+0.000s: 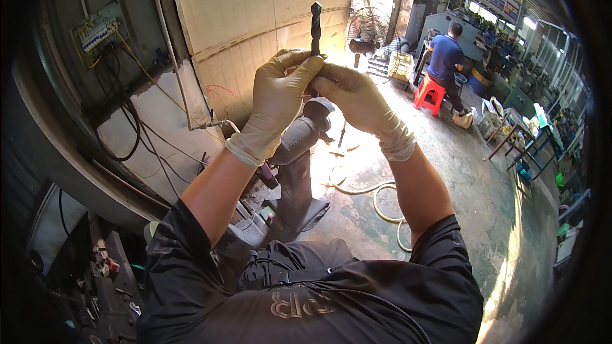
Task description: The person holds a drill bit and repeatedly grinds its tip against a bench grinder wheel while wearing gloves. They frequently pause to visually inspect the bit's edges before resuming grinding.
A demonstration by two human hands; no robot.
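A dark twist drill bit stands upright, its fluted tip pointing up, raised in front of me. My left hand, in a pale yellowish glove, pinches the bit's lower part between thumb and fingers. From the other side my right hand, gloved the same way, closes its fingers at the bit's lower end, touching the left fingers. The bit's lower end is hidden by both hands. Below and behind them stands a bench grinder on a dark pedestal, with a round wheel at its upper end.
A pale hose curls on the floor right of the pedestal. An electrical box with hanging cables is on the left wall. Farther right a person sits on a red stool. A fan stands at the back; metal tools lie lower left.
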